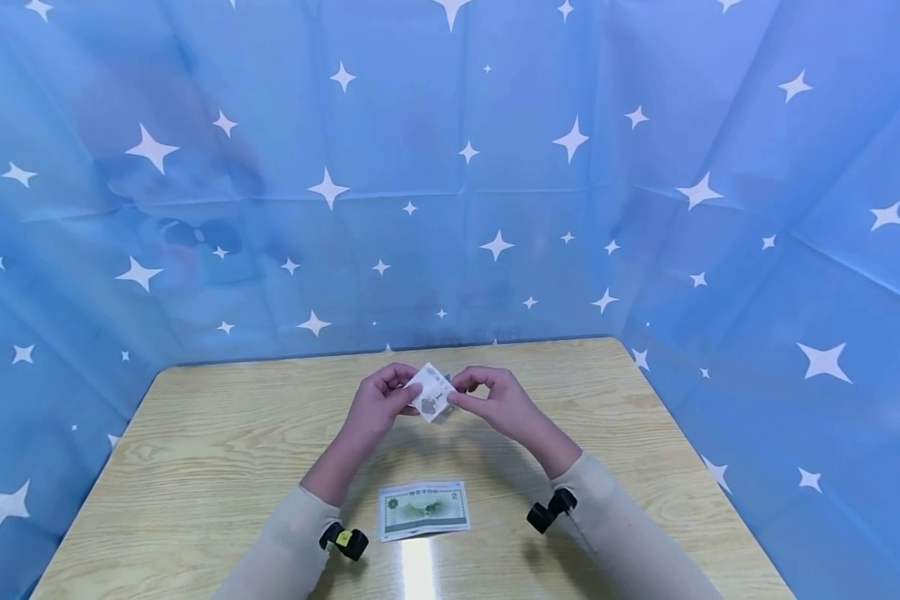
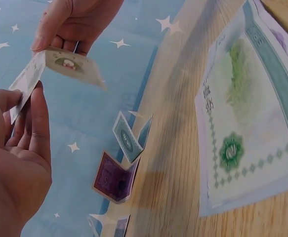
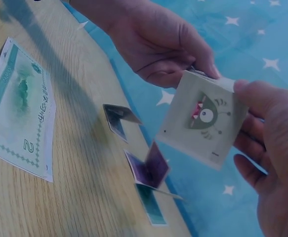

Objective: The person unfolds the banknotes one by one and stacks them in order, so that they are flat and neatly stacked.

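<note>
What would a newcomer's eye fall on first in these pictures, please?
Probably the star-patterned blue curtain, which fills the background behind the wooden table. Next, the folded paper with a one-eyed, toothy monster print, pinched by the left grip and right grip above the table. Lower in the head view, a green note marked 2 lies on the wood.

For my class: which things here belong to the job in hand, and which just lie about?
Probably the job:
left hand and right hand, pinching the folded card
standing folded notes
green-printed note, lying flat

Just there:
wooden table
starry backdrop
black wrist devices
</note>
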`<state>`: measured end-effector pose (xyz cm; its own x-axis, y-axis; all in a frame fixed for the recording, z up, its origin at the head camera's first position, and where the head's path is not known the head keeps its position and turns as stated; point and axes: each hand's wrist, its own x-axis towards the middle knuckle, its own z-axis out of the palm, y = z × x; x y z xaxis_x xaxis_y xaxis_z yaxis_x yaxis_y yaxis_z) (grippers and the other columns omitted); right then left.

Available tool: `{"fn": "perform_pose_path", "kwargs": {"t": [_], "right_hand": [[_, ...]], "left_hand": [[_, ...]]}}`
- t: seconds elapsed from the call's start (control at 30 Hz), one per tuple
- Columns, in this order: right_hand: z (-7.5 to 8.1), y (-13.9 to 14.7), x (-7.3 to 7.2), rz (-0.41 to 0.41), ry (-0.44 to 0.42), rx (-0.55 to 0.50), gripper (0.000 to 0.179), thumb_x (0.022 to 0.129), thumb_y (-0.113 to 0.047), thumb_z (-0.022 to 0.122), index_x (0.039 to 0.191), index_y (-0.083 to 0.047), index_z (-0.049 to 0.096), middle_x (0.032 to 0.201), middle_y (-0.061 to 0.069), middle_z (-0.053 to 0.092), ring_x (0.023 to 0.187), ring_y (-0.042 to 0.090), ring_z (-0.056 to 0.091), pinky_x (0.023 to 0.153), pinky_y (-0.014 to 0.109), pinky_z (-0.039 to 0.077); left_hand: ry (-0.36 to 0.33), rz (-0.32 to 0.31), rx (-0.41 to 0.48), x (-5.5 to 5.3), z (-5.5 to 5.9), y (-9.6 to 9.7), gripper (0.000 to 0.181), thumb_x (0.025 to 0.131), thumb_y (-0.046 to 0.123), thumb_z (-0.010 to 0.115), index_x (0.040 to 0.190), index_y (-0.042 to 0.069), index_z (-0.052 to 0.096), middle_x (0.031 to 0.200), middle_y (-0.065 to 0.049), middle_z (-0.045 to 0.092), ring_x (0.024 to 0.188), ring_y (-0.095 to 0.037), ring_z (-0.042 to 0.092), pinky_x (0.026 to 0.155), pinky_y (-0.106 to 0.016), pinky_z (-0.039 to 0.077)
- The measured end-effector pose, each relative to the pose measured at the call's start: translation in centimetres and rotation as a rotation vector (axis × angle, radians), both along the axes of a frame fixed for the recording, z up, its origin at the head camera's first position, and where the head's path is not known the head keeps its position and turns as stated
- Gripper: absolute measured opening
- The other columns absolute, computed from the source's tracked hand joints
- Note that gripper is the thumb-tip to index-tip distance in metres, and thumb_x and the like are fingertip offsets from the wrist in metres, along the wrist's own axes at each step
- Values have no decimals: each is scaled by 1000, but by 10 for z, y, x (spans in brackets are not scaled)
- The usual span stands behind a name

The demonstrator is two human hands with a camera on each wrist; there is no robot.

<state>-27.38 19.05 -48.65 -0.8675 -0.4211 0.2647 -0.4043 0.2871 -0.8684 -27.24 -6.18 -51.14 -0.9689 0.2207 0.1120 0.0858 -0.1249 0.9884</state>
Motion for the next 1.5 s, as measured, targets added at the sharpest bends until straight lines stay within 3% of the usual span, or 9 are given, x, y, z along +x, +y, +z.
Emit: {"fn": "perform_pose_path", "kwargs": {"t": [0.23,0.5,0.83,0.97,1.07,1.2,1.37,1.5], "right_hand": [[2,1,1,20,-17,30,8,105,-21,80,112,-20,84,102,-1,77,91,24,66,80,39,54],[2,1,-1,76,-52,84,8,106,-23,79,111,-20,84,96,0,74,86,24,63,73,34,54],[7,-2,-1,117,-74,138,10,107,-22,77,113,-17,84,97,-1,75,86,23,64,73,32,53],[8,-3,0,118,-77,155,8,106,-21,78,111,-17,83,95,-1,74,83,23,62,72,30,51],[8,-4,1,121,-86,156,7,106,-21,78,110,-18,83,94,-1,74,82,23,60,71,30,50],[7,-3,3,123,-102,144,6,105,-22,79,109,-18,83,94,0,74,80,22,60,70,30,50],[3,-4,4,116,-116,126,6,105,-21,80,107,-17,82,94,2,73,79,19,59,69,28,50],[1,-4,5,115,-126,108,6,105,-21,79,107,-16,82,92,3,72,77,18,58,67,28,50]], "left_hand": [[85,-96,-163,3,-4,-5,20,109,12,73,126,2,72,116,-12,76,97,-22,75,79,-35,66],[116,-136,-286,5,-1,-7,21,105,18,79,124,11,73,114,-6,78,93,-24,73,81,-48,65],[130,-158,-333,7,2,-8,21,102,17,83,121,16,74,113,-5,77,96,-23,73,82,-49,65],[141,-143,-365,10,2,-6,16,102,15,82,114,19,72,121,-6,76,95,-21,70,78,-39,63],[150,-137,-365,12,1,-6,14,102,13,81,112,18,71,136,-11,73,97,-21,70,75,-31,60],[154,-129,-344,14,1,-7,13,102,10,80,111,15,71,151,-16,66,110,-24,72,78,-31,60],[151,-111,-341,16,0,-8,13,102,10,81,109,16,71,151,-7,67,127,-25,70,79,-30,60],[146,-103,-344,17,-2,-8,12,103,12,80,111,14,71,126,-6,75,97,-20,69,70,-27,54]]}}
